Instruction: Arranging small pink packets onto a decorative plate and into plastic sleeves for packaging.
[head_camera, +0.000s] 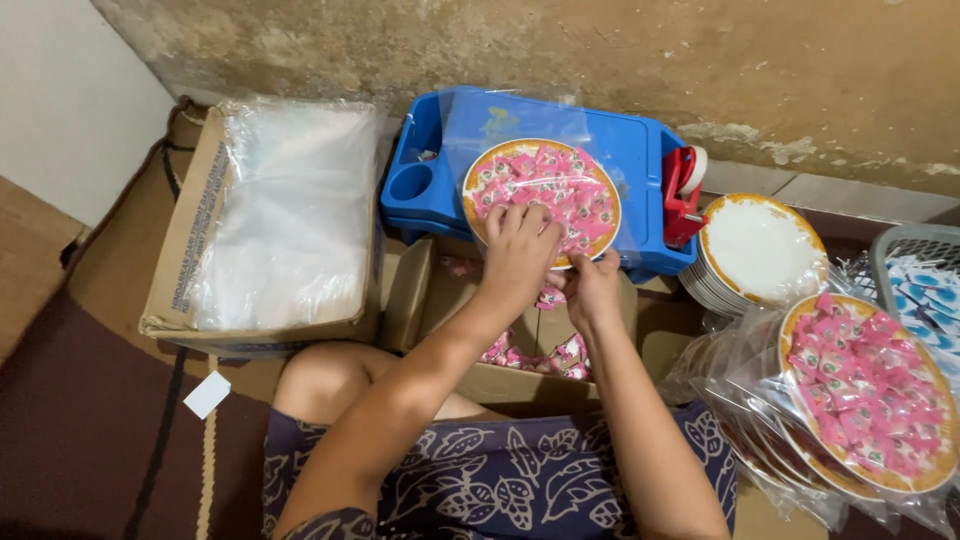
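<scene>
Plainly, the step in hand looks like wrapping: a round orange-rimmed plate heaped with pink wrapped candies (545, 190) sits inside a clear plastic bag (520, 125) on a blue plastic tray (640, 150), at about twelve o'clock from the person's lap. The left hand (520, 250) lies flat on the plate's near edge, fingers spread and pressing down on the candies through the film. The right hand (592, 288) is at the rim just beside it, toward five o'clock, fingers curled as if pinching the bag's edge; whether it truly grips the film I cannot tell. By my judgement the next move calls for holding the plate steady while the loose plastic is drawn snug underneath.

Largest around them: a cardboard box stacked with clear plastic sheets (280, 220) at ten o'clock, then an open cardboard box of loose pink candies (530, 350) right under the hands. At three o'clock sit a stack of empty white plates with orange rims (760, 250) and a finished bagged plate of candies (870, 390). A red tape dispenser (683, 190) rests against the tray's right end. Everything sits on a dark woven floor mat (90, 420) against a stained, weathered wall (700, 60).
</scene>
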